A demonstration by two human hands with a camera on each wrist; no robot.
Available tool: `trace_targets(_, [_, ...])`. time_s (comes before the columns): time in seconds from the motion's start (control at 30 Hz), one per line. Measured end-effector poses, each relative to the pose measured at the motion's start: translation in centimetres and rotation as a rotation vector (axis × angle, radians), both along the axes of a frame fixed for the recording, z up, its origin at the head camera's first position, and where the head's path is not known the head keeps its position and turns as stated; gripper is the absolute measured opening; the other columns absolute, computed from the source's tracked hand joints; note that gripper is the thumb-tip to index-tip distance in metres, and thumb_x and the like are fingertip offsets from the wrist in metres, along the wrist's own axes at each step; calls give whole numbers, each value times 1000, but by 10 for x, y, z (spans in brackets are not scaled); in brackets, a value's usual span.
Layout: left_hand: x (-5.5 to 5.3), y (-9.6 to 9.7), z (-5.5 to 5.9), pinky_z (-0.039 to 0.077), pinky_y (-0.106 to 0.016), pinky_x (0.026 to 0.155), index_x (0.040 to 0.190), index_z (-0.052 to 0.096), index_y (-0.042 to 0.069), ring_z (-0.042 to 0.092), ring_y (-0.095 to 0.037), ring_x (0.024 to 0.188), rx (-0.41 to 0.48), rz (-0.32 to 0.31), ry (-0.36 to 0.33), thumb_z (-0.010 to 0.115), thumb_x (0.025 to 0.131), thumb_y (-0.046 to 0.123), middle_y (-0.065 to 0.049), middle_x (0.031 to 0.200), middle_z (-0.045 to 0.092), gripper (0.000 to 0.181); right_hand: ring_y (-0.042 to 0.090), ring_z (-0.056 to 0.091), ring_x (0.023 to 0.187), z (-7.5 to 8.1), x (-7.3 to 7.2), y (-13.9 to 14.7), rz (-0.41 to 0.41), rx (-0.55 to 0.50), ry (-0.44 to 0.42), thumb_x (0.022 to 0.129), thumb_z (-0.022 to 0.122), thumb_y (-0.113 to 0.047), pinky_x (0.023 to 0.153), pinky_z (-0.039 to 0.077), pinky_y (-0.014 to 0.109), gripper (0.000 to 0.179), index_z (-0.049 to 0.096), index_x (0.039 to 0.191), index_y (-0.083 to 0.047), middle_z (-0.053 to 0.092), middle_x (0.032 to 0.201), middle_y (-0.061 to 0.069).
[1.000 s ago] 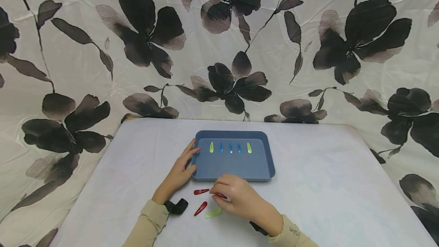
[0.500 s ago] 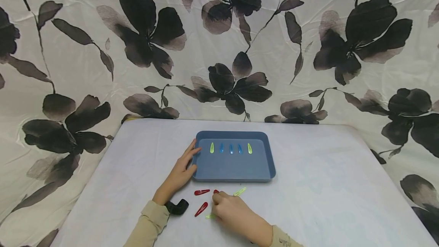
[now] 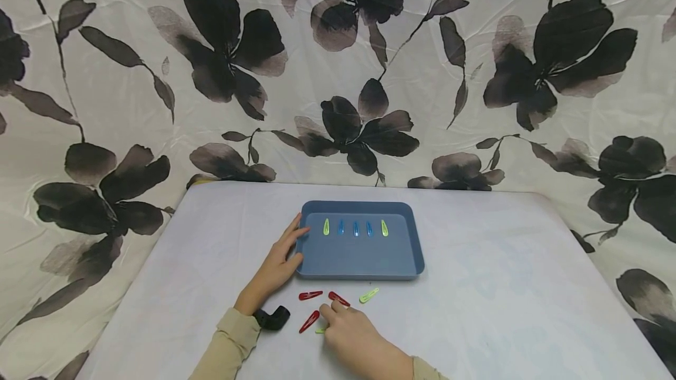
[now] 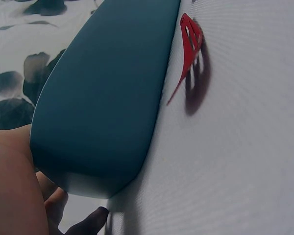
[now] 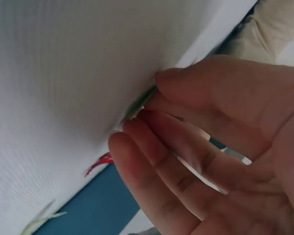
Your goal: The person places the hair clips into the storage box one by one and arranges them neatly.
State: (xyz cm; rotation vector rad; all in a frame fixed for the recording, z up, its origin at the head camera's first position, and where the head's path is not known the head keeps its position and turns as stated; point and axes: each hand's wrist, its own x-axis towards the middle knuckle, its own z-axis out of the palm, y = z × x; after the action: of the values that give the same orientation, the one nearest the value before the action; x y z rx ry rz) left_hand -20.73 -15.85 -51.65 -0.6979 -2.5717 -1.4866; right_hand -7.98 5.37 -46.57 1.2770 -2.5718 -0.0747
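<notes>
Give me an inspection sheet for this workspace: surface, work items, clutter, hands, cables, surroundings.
Surface: white table, cloth-covered.
Work items: blue tray holding five hair clips in a row, green at each end, three blue between. On the table in front of the tray: three red clips, one green clip, and another green clip partly hidden under the right hand.
Clutter: nothing seen.
Hands: left hand rests with straight fingers against the tray's left edge; right hand has its fingertips on the partly hidden green clip; a firm grasp cannot be told.
Cables: nothing seen; black wrist mount on the left wrist.
Surroundings: floral black-and-white cloth backdrop.
</notes>
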Motion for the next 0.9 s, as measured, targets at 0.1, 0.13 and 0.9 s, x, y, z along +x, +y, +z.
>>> trace_targets(0.1, [0,0,0,26,-54,114,146,47,3,18,-24,150,-5,4,-3,51,86,-4,-5,165,17,60,11,52,76,-1,0,0,2,-47,-30,75,74,-6,51,46,20,12,76,66,-14,56,91,-3])
trace_targets(0.13, [1,0,0,26,-54,114,146,47,3,18,-24,150,-6,5,-4,51,86,-4,-5,165,17,60,11,52,74,-1,0,0,3,-60,-39,75,73,-5,49,45,20,12,75,66,-13,55,90,-3])
trace_targets(0.9, [-2,-2,-2,28,-54,113,145,47,2,18,-25,150,6,-13,-4,50,86,-5,-7,165,16,59,2,37,54,25,-16,-4,-41,-62,-267,78,70,4,40,30,19,16,72,71,-10,47,67,-7])
